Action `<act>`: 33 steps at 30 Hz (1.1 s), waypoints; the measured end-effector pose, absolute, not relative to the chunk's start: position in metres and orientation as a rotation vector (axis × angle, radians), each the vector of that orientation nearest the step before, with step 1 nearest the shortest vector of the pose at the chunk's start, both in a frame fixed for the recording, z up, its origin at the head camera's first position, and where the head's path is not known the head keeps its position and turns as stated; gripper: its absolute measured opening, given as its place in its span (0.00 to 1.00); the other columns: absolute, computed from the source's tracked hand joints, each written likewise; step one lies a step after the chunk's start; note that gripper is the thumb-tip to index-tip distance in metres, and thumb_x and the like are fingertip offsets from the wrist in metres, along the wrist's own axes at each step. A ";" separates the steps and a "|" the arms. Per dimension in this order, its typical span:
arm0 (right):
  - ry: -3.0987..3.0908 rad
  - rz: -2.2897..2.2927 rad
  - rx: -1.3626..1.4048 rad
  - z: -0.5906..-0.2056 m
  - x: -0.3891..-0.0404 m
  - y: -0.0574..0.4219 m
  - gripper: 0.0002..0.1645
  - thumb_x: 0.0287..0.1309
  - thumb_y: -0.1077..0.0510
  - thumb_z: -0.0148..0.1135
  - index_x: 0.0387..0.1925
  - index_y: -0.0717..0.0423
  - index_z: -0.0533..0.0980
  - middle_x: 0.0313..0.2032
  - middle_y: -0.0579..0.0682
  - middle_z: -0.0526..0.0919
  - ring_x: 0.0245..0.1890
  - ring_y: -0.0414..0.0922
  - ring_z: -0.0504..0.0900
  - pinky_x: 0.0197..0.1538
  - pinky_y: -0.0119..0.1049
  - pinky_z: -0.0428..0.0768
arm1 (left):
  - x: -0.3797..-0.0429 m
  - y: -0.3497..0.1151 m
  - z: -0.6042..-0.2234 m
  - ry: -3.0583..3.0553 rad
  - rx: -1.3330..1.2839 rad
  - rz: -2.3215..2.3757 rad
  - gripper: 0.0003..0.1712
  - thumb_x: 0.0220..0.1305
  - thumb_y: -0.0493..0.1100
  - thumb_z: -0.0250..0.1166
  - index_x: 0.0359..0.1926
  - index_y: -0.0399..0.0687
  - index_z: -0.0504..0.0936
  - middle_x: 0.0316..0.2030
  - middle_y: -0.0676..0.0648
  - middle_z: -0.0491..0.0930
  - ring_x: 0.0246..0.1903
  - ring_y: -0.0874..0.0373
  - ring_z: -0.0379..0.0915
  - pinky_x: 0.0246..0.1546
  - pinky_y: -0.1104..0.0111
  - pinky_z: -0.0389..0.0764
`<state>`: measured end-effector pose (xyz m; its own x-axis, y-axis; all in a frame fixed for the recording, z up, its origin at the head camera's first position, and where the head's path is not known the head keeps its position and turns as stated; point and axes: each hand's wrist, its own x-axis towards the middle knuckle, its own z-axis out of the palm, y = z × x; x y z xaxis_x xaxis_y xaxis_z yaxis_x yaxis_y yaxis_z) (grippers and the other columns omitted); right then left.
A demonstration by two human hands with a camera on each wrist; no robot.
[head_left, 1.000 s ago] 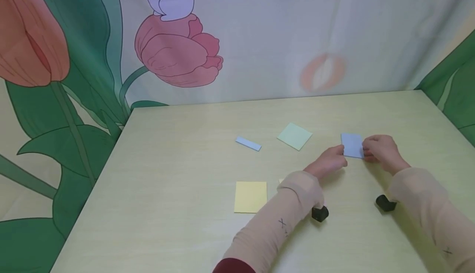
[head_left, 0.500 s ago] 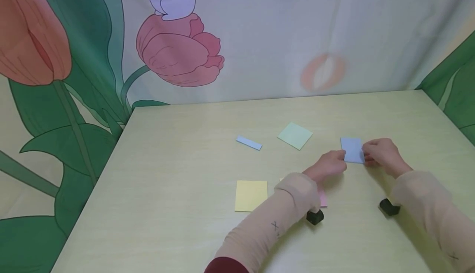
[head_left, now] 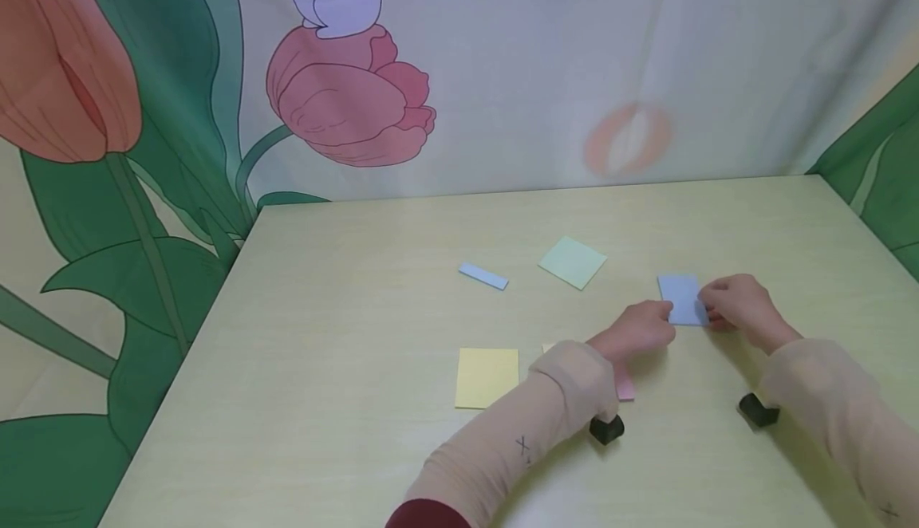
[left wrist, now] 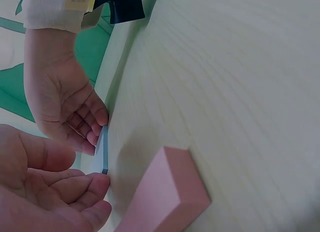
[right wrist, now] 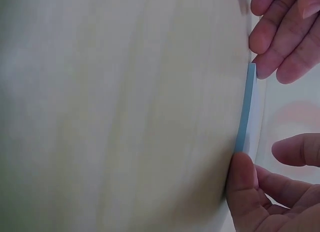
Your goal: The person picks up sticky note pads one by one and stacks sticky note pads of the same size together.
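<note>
- From my end, head cam: blue pad (head_left: 680, 297) sits on the R side of the table (head_left: 323, 289), btwn both hands, its broad face up.
- L hand (head_left: 639, 329): fingertips touching the pad's L edge. L wrist cam has the fingers loosely bent, thumb spread away from them w/ a visible gap; I see contact, no pinch.
- R hand (head_left: 743, 309): at the pad's R edge. R wrist cam gives me one fingertip against the pad's end, upper digits apart w/ a wide gap; fingers relaxed, not wrapped round it.
- Pink block (head_left: 625, 384): just beyond the L sleeve (head_left: 517, 432), partly hidden by it on head cam; big & close on L wrist cam.
- Yellow pad (head_left: 487, 378): flat, L of the L sleeve, one corner covered by it.
- Green pad (head_left: 572, 262): flat, turned cornerwise, btwn the blue strip & blue pad, apart from both.
- Blue strip (head_left: 483, 276): narrow, slanted, farther L, well apart from the hands.
- Pale sliver (head_left: 547, 347) by the L cuff: mostly hidden, can't tell what it is.
- R sleeve (head_left: 826, 400) is beige like the L; a black box shows under each wrist.
- Backdrop (head_left: 502, 73): printed cloth w/ flowers & leaves, behind the table.
</note>
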<state>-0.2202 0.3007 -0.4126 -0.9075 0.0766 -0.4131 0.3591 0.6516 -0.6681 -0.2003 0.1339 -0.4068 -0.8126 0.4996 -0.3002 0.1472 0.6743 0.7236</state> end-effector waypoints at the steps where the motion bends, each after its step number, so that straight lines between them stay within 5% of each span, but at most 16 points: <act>1: 2.526 -1.115 0.340 -0.412 -0.219 0.300 0.31 0.52 0.57 0.44 0.53 0.78 0.63 0.42 0.64 0.71 0.34 0.45 0.74 0.33 0.29 0.78 | -0.199 0.134 -0.407 2.413 0.505 0.969 0.29 0.56 0.38 0.50 0.62 0.47 0.63 0.60 0.53 0.65 0.60 0.65 0.58 0.58 0.78 0.59; 26: 2.553 -0.965 0.209 -0.409 -0.206 0.299 0.27 0.55 0.55 0.46 0.47 0.75 0.68 0.29 0.54 0.74 0.27 0.41 0.72 0.30 0.30 0.75 | -0.187 0.127 -0.405 2.467 0.588 0.832 0.28 0.57 0.39 0.51 0.61 0.49 0.64 0.59 0.56 0.67 0.49 0.69 0.65 0.55 0.79 0.62; 33: 2.572 -0.709 0.125 -0.403 -0.203 0.300 0.27 0.56 0.40 0.47 0.18 0.59 0.67 0.12 0.45 0.64 0.16 0.41 0.64 0.24 0.32 0.63 | -0.189 0.119 -0.404 2.455 0.655 0.831 0.28 0.59 0.39 0.48 0.62 0.46 0.62 0.60 0.53 0.65 0.58 0.67 0.61 0.57 0.79 0.60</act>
